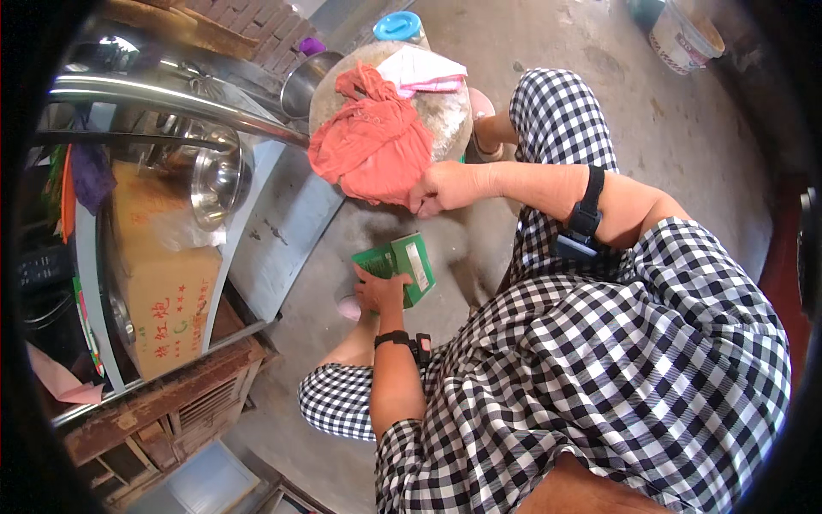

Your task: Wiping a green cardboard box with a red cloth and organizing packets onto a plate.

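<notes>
A green carton with printed writing and a pale label sits in my left hand, low over the concrete floor. My fingers and thumb spread across its near side. My right hand has its fingers curled at the lower edge of a crumpled coral-red cloth and appears to pinch it. That cloth lies bunched on a worn round stool top and hangs over its edge. A folded white and pink cloth lies on the far side of the same top.
On the left stands a metal-edged rack with a steel bowl and a cardboard box bearing writing. Behind the stool are a steel pot and a blue-lidded container. A white bucket stands at the upper right.
</notes>
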Tool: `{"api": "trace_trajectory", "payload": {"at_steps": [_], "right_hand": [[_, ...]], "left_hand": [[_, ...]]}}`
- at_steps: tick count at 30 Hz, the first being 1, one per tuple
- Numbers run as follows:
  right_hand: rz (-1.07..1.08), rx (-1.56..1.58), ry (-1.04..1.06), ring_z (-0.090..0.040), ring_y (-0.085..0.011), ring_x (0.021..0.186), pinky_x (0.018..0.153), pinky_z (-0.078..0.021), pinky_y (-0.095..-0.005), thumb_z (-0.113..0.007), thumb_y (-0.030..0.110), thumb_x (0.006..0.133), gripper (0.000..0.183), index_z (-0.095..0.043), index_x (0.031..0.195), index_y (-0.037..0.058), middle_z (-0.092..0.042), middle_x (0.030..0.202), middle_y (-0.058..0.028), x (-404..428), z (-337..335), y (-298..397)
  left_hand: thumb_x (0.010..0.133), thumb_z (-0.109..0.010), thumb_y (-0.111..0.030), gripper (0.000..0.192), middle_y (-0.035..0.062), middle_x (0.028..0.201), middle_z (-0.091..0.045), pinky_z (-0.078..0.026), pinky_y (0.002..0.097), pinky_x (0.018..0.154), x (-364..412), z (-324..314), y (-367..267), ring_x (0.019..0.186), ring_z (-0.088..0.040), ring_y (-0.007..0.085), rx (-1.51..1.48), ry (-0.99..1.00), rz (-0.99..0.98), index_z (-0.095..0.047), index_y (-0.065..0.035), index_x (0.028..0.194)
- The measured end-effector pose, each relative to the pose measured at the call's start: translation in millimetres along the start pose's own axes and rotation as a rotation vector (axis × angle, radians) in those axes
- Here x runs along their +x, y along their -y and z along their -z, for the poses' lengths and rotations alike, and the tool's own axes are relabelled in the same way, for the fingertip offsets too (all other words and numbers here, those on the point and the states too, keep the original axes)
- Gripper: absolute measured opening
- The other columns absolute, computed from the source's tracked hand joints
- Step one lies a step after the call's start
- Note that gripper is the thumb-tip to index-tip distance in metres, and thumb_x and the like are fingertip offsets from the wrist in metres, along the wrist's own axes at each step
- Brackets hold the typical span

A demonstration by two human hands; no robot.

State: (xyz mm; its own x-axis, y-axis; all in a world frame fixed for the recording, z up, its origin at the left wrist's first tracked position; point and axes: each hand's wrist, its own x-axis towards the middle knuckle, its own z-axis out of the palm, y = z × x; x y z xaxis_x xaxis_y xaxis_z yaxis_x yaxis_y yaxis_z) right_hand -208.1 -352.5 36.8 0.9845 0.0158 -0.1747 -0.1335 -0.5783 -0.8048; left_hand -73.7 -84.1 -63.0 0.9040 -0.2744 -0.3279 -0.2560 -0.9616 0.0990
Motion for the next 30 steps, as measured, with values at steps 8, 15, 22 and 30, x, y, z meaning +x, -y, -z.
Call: {"api": "trace_trajectory", "payload": {"at_steps": [8, 15, 22, 30], "right_hand": [[-0.068, -0.474, -0.502, -0.067, -0.0327, 0.095, 0.076, -0.0531, -0.0465, -0.068, 0.028, 0.081, 0.025, -0.071, 0.102, 0.0154, -0.069, 0.105, -0.0099, 78.4, 61.8, 26.2], [-0.008, -0.893, -0.648, -0.053, -0.0278, 0.116, 0.089, -0.0445, -0.0445, -0.068, 0.026, 0.079, 0.024, -0.072, 0.100, 0.0148, -0.064, 0.111, -0.0029, 114.0, 38.9, -5.6], [0.037, 0.136, -0.692, -0.067, -0.0291, 0.091, 0.079, -0.0508, -0.0419, -0.064, 0.013, 0.084, 0.014, -0.071, 0.093, 0.0056, -0.069, 0.105, -0.0096, 101.2, 83.1, -0.1], [0.580, 1.706, -0.467, -0.068, -0.0240, 0.100, 0.095, -0.0537, -0.0366, -0.056, 0.006, 0.095, 0.024, -0.058, 0.118, -0.0009, -0.067, 0.104, -0.0083, 4.1, 164.4, 17.7]], "left_hand": [[0.050, -0.081, -0.006, 0.091, 0.0142, 0.103, -0.066, -0.050, 0.0374, 0.082, 30.1, 21.1, 54.9, 0.089, -0.061, 0.0301, -1.047, -0.109, 0.268, -0.048, 0.0018, 0.135], [0.057, -0.063, 0.000, 0.056, 0.0156, 0.101, -0.065, -0.055, 0.0436, 0.088, -17.3, 132.2, 91.3, 0.092, -0.065, 0.0334, -1.444, -0.199, 0.211, -0.062, 0.0065, 0.112], [0.068, -0.063, -0.024, 0.073, 0.0195, 0.129, -0.061, -0.050, 0.0500, 0.098, -49.5, 191.6, 135.0, 0.114, -0.061, 0.0372, -1.815, 0.041, -0.121, -0.052, 0.0031, 0.135], [0.074, -0.066, -0.040, 0.081, 0.0144, 0.140, -0.055, -0.045, 0.0516, 0.104, -23.9, 176.3, 90.1, 0.124, -0.054, 0.0353, -2.122, 0.248, -0.088, -0.046, -0.0027, 0.143]]}}
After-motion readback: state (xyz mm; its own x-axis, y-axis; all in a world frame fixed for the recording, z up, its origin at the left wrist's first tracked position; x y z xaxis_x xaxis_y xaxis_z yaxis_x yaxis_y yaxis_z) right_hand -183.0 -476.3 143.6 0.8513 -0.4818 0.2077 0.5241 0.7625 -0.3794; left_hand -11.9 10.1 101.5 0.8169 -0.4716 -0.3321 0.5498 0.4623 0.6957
